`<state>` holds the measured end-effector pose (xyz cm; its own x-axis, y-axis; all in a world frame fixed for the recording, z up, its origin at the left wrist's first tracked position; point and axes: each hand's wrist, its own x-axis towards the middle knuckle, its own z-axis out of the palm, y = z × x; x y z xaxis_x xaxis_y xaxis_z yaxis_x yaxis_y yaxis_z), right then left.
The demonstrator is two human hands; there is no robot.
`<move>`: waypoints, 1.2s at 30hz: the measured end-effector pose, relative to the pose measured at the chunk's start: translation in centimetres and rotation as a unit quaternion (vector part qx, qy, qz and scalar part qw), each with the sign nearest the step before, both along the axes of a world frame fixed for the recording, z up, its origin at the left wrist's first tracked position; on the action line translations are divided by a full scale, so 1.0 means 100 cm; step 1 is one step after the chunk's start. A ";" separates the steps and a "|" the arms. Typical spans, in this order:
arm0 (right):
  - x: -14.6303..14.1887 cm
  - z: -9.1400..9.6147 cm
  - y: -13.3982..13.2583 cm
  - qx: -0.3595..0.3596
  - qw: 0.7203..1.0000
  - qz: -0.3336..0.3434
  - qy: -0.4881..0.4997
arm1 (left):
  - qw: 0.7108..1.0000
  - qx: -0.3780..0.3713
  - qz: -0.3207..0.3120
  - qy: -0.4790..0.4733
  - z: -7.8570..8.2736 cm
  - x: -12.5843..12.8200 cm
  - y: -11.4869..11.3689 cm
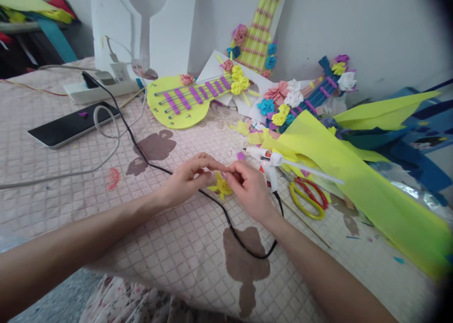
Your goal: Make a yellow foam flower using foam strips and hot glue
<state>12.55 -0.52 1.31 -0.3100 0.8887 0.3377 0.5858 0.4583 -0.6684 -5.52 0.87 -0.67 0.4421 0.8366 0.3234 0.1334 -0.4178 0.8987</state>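
Over the tabletop my left hand (pixel 189 179) and my right hand (pixel 249 186) meet at their fingertips. A small yellow paper flower (pixel 222 187) shows between and just below them. My right thumb and fingers are pinched at its upper edge. The left index finger reaches to the same spot, with its thumb close to the petals. Their exact contact with the flower is partly hidden. Right behind my right hand is a white hot glue gun (pixel 269 165), a clear glue stick (pixel 313 170) projecting from it. Its black cord (pixel 226 214) runs beneath both hands.
Scissors (pixel 307 198) with red and yellow handles lie at the right, near yellow-green paper (pixel 332 172). Flower-decorated paper guitars, one yellow (pixel 180 117) and one blue (pixel 316 96), lie at the back. At left are a power strip (pixel 92 92) and a black phone-like slab (pixel 67 127).
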 end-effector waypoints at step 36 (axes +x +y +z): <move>0.061 -0.006 -0.041 0.029 0.991 -0.076 -0.108 | 0.970 0.029 0.232 0.066 -0.002 -0.034 0.037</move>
